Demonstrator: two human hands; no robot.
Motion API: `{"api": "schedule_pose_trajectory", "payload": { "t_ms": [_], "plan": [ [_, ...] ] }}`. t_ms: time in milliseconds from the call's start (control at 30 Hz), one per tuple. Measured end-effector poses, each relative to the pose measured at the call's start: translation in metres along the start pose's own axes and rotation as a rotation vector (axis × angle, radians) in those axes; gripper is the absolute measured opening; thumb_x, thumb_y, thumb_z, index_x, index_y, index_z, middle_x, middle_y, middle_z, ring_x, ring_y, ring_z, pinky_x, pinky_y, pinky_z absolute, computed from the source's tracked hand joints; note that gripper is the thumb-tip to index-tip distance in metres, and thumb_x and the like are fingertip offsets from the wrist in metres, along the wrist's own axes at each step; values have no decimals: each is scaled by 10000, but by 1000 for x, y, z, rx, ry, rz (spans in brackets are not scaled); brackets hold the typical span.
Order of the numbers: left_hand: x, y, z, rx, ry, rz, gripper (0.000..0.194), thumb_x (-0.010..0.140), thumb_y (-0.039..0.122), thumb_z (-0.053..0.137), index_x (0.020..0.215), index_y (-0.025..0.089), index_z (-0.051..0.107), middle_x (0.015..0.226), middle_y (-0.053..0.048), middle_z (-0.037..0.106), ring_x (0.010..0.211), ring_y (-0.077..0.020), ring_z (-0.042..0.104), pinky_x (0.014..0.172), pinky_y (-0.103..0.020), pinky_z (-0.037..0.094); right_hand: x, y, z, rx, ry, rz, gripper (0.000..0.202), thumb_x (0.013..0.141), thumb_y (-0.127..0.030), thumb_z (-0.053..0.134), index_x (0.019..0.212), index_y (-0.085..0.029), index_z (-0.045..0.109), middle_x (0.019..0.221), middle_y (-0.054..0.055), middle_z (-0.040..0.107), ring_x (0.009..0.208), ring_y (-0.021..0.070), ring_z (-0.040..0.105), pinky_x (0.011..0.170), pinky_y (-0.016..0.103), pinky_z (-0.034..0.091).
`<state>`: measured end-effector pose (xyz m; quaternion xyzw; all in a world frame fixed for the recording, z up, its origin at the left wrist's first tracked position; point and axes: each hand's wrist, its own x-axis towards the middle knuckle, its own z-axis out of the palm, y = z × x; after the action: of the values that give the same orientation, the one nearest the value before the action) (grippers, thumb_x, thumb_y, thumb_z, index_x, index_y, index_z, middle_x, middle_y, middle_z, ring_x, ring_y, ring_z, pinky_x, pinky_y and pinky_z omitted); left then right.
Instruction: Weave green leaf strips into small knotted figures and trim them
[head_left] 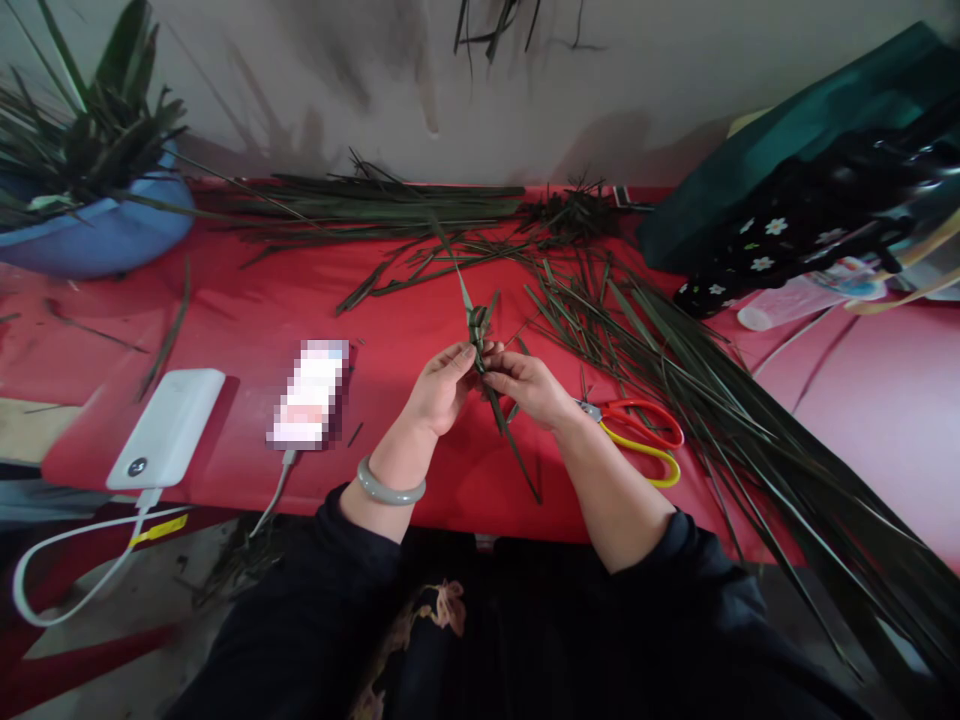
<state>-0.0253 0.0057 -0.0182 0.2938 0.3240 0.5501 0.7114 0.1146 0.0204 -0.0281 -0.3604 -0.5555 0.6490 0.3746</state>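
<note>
Over the middle of the red table [420,440], a small woven piece of green leaf strips [478,325] stands up between my two hands. My left hand [444,388] pinches it from the left, thumb on the front. From the right, my right hand [529,388] closes its thumb and fingertips on the lower part of the same piece. One long strip end points up and away, and another trails down toward the table's front edge. Fingers hide part of the weave. Scissors with red and yellow handles [641,435] lie beside my right forearm, their blades partly covered.
Long leaf strips [697,370] spread over the right side, and more leaves [375,205] lie along the wall. A blue basin [112,235] of leaves stands at the back left. A white power bank [169,430] and a cabled phone [309,395] lie left; a dark green bag [795,150] stands right.
</note>
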Motion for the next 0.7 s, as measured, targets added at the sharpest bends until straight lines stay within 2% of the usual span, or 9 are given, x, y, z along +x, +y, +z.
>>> {"api": "schedule_pose_trajectory", "payload": {
  "t_ms": [100, 167, 300, 367, 467, 700],
  "plan": [
    [1, 0, -1, 2, -2, -7, 315, 634, 403, 769, 821, 163, 687, 894, -78, 717, 857, -202, 654, 637, -269, 446, 0, 0, -3, -85, -21, 2, 313, 709, -419, 649, 879, -159, 621, 769, 18, 661, 702, 141, 635, 726, 313, 516],
    [1, 0, -1, -6, 14, 9, 306, 625, 387, 779, 810, 166, 678, 851, -63, 714, 837, -188, 654, 668, -276, 457, -1, -3, -5, -224, 10, -18, 300, 745, -434, 611, 863, -160, 634, 772, 30, 670, 722, 157, 638, 721, 314, 510],
    [2, 1, 1, -43, 75, 83, 295, 587, 339, 812, 766, 163, 657, 703, -2, 671, 757, -127, 639, 766, -280, 472, -3, -6, -9, -497, 215, -57, 273, 800, -419, 543, 825, -168, 648, 704, 29, 654, 697, 162, 617, 680, 302, 486],
    [2, 0, 1, -40, 122, 104, 291, 577, 314, 819, 757, 164, 648, 663, 31, 636, 670, -87, 610, 744, -259, 476, -3, -6, -8, -450, 271, -81, 278, 807, -432, 527, 793, -173, 627, 699, 29, 647, 683, 153, 614, 668, 295, 484],
    [2, -3, 3, 4, 138, 107, 290, 563, 287, 825, 750, 163, 641, 670, 44, 616, 610, -65, 575, 697, -242, 484, -2, -6, -6, -278, 282, -134, 293, 775, -470, 567, 800, -180, 599, 705, 16, 628, 663, 133, 600, 652, 279, 488],
    [-4, -7, 10, 212, 0, 36, 304, 556, 319, 821, 699, 137, 625, 623, 20, 600, 570, -74, 544, 592, -227, 465, -2, -10, -6, -109, 297, -175, 358, 694, -519, 651, 814, -187, 594, 683, -13, 587, 621, 110, 545, 608, 263, 475]
  ]
}}
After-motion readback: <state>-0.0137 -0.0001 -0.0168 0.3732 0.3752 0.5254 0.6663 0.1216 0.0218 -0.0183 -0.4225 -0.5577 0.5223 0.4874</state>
